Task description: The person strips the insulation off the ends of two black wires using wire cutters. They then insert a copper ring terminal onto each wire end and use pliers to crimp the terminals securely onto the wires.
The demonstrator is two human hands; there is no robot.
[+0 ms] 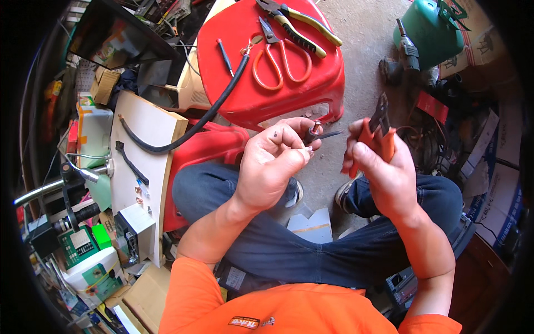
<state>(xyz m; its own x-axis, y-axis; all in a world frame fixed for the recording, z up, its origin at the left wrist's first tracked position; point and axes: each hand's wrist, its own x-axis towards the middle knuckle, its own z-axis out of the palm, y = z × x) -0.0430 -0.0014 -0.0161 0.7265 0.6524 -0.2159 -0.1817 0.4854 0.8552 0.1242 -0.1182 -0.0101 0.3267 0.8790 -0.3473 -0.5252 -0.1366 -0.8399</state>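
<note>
My left hand (266, 170) pinches a short dark piece (313, 135) with a copper-coloured end; its exact shape is unclear. To its right, my right hand (384, 175) grips red-handled pliers (380, 116), their dark jaws pointing upward. On the red plastic stool (233, 42) ahead lie orange-handled scissors (268, 34), yellow-and-black pliers (311, 26) and a slim blue-and-black rod (224, 55). A thick black cable (211, 114) runs from the stool down across a pale board (142, 172) at the left, where small copper fittings (138, 191) and a short black piece (130, 161) lie.
A second red stool (206, 145) stands under the board. Electronics, boxes and a dark screen (117, 36) crowd the left. A green tank (425, 36), a power tool (409, 55) and cardboard are at the right. My crossed legs surround a white scrap (308, 225) on the concrete floor (361, 67).
</note>
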